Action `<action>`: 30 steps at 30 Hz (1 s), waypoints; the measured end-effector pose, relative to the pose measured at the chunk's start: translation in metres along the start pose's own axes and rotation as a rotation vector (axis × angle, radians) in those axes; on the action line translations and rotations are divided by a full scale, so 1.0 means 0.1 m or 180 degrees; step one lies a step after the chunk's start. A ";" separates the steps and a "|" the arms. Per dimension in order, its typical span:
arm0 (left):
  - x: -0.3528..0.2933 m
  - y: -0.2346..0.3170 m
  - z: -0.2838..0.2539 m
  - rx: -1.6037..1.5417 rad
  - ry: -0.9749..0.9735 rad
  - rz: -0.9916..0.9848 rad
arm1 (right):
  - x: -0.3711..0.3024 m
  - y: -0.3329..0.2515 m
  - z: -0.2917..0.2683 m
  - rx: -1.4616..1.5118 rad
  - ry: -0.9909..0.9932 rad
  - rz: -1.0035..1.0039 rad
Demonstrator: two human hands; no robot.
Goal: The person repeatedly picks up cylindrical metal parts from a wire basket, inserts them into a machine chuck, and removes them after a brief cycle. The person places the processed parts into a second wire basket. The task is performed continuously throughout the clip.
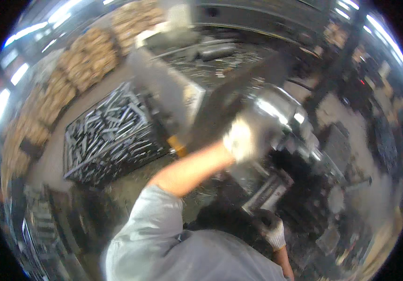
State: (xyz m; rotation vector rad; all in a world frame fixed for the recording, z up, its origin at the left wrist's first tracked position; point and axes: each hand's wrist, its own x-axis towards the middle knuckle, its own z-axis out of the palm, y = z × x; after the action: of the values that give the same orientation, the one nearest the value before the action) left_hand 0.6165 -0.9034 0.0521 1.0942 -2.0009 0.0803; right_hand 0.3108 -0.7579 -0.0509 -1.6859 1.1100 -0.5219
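Note:
My left hand [242,139], in a white glove, reaches out beside the shiny rounded metal part of a machine [276,105]. Motion smears its fingers, so I cannot see whether it holds anything. Lower and to the right, my right hand [271,228] wears a white glove with dark, soiled fingers. Those fingers look curled, close to the near end of a pale rectangular metal bar [268,194] on the machine. What they close around, if anything, is hidden in the dark.
A bin [117,133] heaped with grey metal strips stands on the left. Beyond it are stacked tan sacks [89,54]. Ahead, a metal-walled tray [164,84] holds scraps and a dark cylinder [217,50]. Dark machinery and clutter fill the right.

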 end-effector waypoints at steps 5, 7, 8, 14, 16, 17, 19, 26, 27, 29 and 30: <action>-3.23 0.82 -0.24 -0.0277 -0.1050 -0.3430 | 0.41 -0.05 0.74 -0.0570 -0.0910 -0.0654; -4.63 1.39 -0.67 -0.0096 -0.0848 -0.5334 | 0.55 -0.03 1.23 -0.0530 -0.1547 -0.0133; -5.28 1.83 -0.87 0.0381 -0.0730 -0.5790 | 0.64 0.02 1.51 -0.0686 -0.1741 -0.0534; -8.00 4.71 -1.62 0.1471 0.1659 -0.8374 | 0.87 1.06 3.64 -0.2640 -0.2926 -0.1564; -8.39 5.44 -1.47 0.1602 0.2714 -0.8461 | 0.94 1.44 4.27 -0.3670 -0.3064 -0.1806; -8.53 5.74 -1.35 0.1592 0.3089 -0.8605 | 0.98 1.58 4.52 -0.3717 -0.3098 -0.2007; -8.70 6.31 -1.08 0.1600 0.3797 -0.8813 | 0.99 1.76 5.02 -0.3977 -0.2812 -0.1289; -8.74 7.25 0.00 0.0525 0.4843 -0.8825 | 0.68 1.50 6.95 -0.5750 -0.2881 -0.2824; -8.71 7.27 0.12 0.0336 0.5999 -0.8455 | 0.64 1.38 7.24 -0.6594 -0.2877 -0.4003; -8.67 7.34 0.33 0.0347 0.7147 -0.7987 | 0.51 1.12 7.82 -0.6522 -0.3121 -0.4588; -8.66 7.39 0.40 0.0717 0.7166 -0.7907 | 0.41 0.97 8.11 -0.6487 -0.3043 -0.4722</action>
State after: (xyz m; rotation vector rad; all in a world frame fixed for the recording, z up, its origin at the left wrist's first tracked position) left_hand 0.2937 0.1154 -0.3422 1.3290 1.6759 0.0822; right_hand 0.9107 -0.3901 -0.4683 -3.5245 -1.1984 1.0903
